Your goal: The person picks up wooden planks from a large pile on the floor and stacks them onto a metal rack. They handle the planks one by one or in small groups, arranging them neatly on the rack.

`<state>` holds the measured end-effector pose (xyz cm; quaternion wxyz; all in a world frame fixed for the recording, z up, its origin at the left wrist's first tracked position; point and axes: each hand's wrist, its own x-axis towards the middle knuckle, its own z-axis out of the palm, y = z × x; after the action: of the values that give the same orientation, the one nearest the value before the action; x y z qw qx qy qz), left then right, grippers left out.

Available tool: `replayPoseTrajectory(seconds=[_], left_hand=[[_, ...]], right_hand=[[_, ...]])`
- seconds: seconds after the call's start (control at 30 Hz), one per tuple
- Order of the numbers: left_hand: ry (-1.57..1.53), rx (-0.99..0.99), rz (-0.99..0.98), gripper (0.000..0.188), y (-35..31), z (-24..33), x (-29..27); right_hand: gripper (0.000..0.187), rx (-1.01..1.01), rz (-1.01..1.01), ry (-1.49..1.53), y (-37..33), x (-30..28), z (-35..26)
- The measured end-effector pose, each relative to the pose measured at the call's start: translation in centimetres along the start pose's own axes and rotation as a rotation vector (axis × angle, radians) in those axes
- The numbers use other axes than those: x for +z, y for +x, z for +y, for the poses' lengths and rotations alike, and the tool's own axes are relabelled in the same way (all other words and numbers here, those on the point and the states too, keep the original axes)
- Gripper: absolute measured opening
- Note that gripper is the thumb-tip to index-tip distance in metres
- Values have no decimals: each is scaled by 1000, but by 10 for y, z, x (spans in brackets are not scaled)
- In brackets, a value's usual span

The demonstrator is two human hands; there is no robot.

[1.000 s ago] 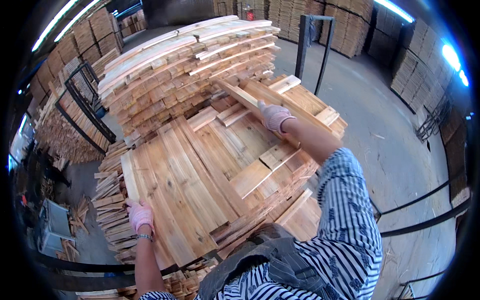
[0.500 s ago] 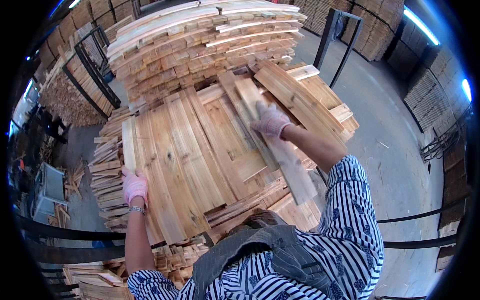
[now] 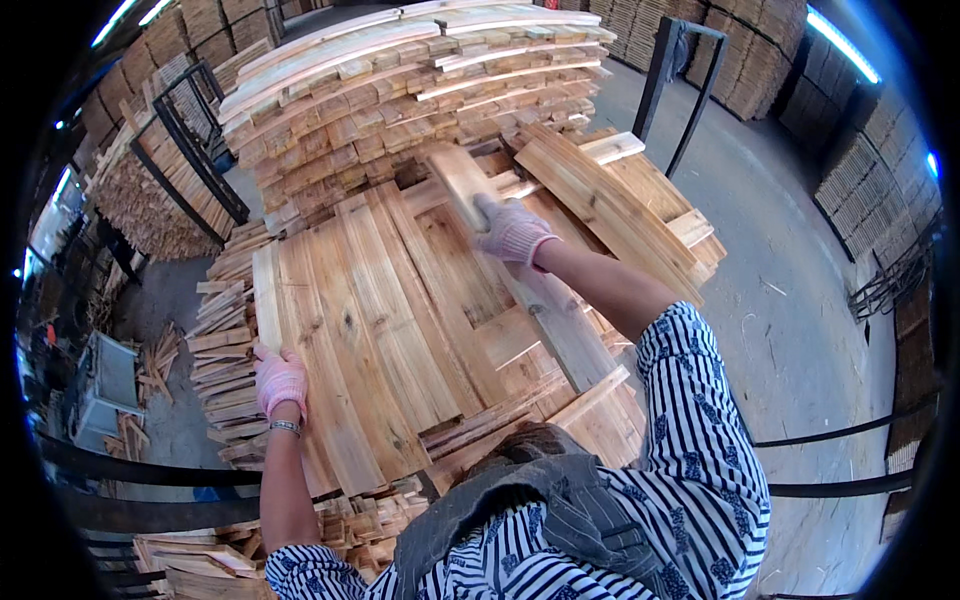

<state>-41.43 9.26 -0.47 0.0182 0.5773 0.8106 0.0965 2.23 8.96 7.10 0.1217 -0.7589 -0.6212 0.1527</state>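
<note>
My right hand (image 3: 514,232), in a pale knitted glove, is closed on a wooden plank (image 3: 560,315) over the right part of a row of planks. The held plank slants from the far stack toward my body, and its far part is blurred. My left hand (image 3: 281,381), in a pink glove, grips the outer edge of the leftmost plank (image 3: 268,300), its fingers partly hidden. Between my hands, several planks (image 3: 350,320) lie side by side as a flat layer. A gap beside the held plank shows lower wood (image 3: 460,265).
A tall stack of boards (image 3: 400,100) stands at the far side. Wide loose planks (image 3: 600,200) lie to the right, ends of short pieces (image 3: 225,340) to the left. Black metal posts (image 3: 655,85) rise behind, and a dark rail (image 3: 150,465) crosses at lower left.
My right hand has moved left and slightly up with the plank, which now lies further over the gap. My left hand stays at the left edge.
</note>
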Motion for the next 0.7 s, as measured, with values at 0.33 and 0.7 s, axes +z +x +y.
replayPoseTrajectory(seconds=[0.33, 0.7], left_hand=[[16, 14, 25, 58, 4, -2, 3], [69, 17, -8, 62, 10, -12, 15]], right_hand=[[55, -139, 51, -128, 19, 29, -4], [56, -195, -179, 155, 52, 33, 47]])
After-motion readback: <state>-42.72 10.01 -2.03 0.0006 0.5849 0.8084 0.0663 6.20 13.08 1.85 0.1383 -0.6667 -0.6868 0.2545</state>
